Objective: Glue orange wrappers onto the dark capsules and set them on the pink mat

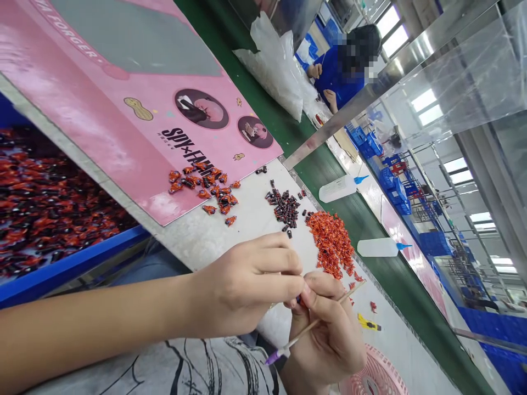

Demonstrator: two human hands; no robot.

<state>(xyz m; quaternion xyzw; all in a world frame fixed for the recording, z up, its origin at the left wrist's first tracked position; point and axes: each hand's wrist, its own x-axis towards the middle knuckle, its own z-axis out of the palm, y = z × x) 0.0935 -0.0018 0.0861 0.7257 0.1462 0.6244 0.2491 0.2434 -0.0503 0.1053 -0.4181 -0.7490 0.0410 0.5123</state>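
Note:
My left hand (251,285) reaches in from the left, its fingers closed in a pinch against the fingertips of my right hand (329,323). A tiny red-and-dark piece (299,300) shows where the fingertips meet, mostly hidden by them. Across my curled right hand lies a thin wooden stick (309,327) with a purple tip. Just beyond my hands are a heap of small orange plastic parts (331,241) and a smaller heap of black parts (284,208). Several joined orange-and-black pieces (214,189) lie partly on a pink printed sheet (140,142).
A blue bin (123,241) full of orange-and-black pieces stands at left. Two blue-tipped bottles (376,247) stand on the green belt (370,216). A yellow cutter (368,322) and pink basket (381,367) are at right. Another person (340,77) sits across the belt.

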